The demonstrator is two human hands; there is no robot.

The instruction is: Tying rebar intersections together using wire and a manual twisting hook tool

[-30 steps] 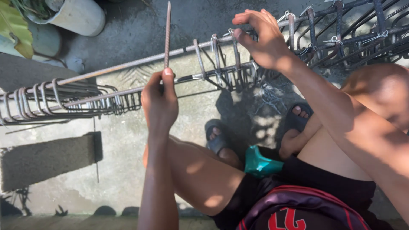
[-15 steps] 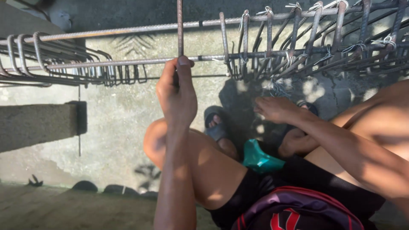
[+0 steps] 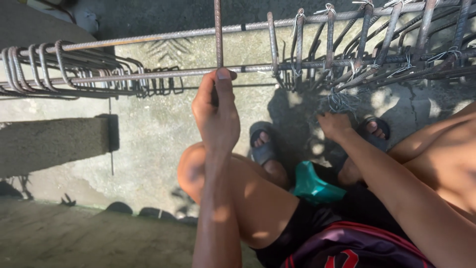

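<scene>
A long rebar cage [image 3: 163, 74] lies across the concrete ground in front of me, with square stirrups tied on at the right and loose ones bunched at the left. My left hand [image 3: 216, 111] is shut on a short upright steel rod [image 3: 217, 30] that crosses the cage bars. My right hand [image 3: 335, 124] is down low by the ground, fingers in a pile of short tie wires [image 3: 341, 101] under the cage. Whether it grips any wire is hidden.
A concrete block [image 3: 52, 144] lies at the left. My feet in grey slippers [image 3: 263, 146] rest on the ground, and a teal stool [image 3: 311, 186] shows between my legs. A dark ledge edge runs along the bottom left.
My right hand came off the top bar of the cage and dropped down to the tie wires on the ground. The left hand kept its hold on the rod.
</scene>
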